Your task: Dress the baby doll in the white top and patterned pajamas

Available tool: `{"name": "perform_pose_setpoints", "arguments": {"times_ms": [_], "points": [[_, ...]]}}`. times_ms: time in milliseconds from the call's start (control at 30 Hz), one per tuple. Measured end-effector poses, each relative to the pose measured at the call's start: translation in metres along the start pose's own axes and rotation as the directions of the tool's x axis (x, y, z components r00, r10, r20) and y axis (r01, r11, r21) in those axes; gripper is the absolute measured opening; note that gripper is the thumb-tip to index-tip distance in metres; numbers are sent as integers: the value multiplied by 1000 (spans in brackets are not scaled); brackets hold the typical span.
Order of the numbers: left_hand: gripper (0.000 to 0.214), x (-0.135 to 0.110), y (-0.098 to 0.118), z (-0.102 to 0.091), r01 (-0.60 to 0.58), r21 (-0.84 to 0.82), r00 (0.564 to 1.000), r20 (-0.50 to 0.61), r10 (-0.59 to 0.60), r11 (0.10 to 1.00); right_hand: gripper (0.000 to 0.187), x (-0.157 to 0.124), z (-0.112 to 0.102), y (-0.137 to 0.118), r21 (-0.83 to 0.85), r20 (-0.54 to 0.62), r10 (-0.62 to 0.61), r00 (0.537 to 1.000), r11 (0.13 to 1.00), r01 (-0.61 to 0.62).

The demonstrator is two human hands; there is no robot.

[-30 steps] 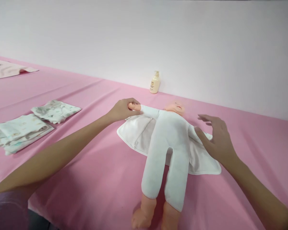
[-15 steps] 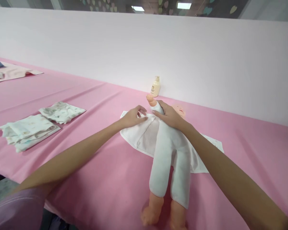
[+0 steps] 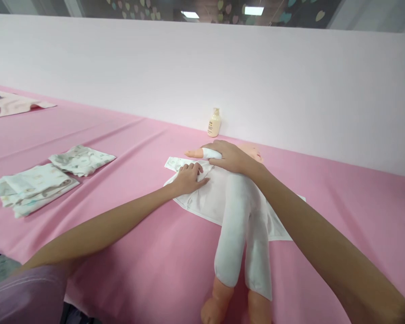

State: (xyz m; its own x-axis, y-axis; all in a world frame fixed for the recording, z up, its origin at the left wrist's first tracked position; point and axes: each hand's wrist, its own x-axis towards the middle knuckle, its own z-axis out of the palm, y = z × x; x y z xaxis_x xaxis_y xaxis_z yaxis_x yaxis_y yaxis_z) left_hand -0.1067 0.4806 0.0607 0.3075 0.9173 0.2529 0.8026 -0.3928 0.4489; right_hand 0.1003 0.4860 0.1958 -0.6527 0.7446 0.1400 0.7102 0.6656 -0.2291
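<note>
A baby doll (image 3: pixel 236 216) with a white cloth body and bare plastic feet lies with its legs toward me, on top of a spread white baby shirt (image 3: pixel 207 198). Around the doll's upper body and the base of its arm (image 3: pixel 211 153) curls my right hand (image 3: pixel 227 156), hiding most of the chest; the arm sticks out to the left. The doll's head (image 3: pixel 253 150) shows only partly behind that hand. My left hand (image 3: pixel 190 179) presses on the left side of the shirt, fingers bent a little and thumb apart, just below the printed sleeve (image 3: pixel 174 164).
Everything lies on a pink-covered table (image 3: pixel 138 265). Two folded printed cloths (image 3: pixel 37 184) are at the left. A cream pump bottle (image 3: pixel 214 123) stands against the white wall (image 3: pixel 121 67). At the far left edge lies a pale pink cloth (image 3: pixel 20 105).
The doll's arm has swung down from pointing up to lying out leftward. My left hand has moved slightly down onto the shirt, and the left sleeve is now spread in view.
</note>
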Motion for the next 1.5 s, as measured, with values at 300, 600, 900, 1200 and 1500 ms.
{"name": "perform_pose_setpoints", "arguments": {"times_ms": [300,600,900,1200,1500], "points": [[19,17,9,-2,103,-3,994,48,-103,995,45,-2,-16,-11,-95,231,169,958,984,-151],[16,25,-22,-16,169,-231,981,128,-142,958,53,1,9,14,-118,229,230,946,971,-208],[16,32,-32,-27,277,-439,958,196,-209,855,54,10,23,20,-51,243,320,916,947,-317],[17,29,-21,-45,242,-460,970,147,-195,855,59,15,28,21,-76,283,341,897,940,-333],[16,26,-9,-52,140,-286,990,38,-135,948,47,25,37,28,-180,300,329,895,941,-286]]}}
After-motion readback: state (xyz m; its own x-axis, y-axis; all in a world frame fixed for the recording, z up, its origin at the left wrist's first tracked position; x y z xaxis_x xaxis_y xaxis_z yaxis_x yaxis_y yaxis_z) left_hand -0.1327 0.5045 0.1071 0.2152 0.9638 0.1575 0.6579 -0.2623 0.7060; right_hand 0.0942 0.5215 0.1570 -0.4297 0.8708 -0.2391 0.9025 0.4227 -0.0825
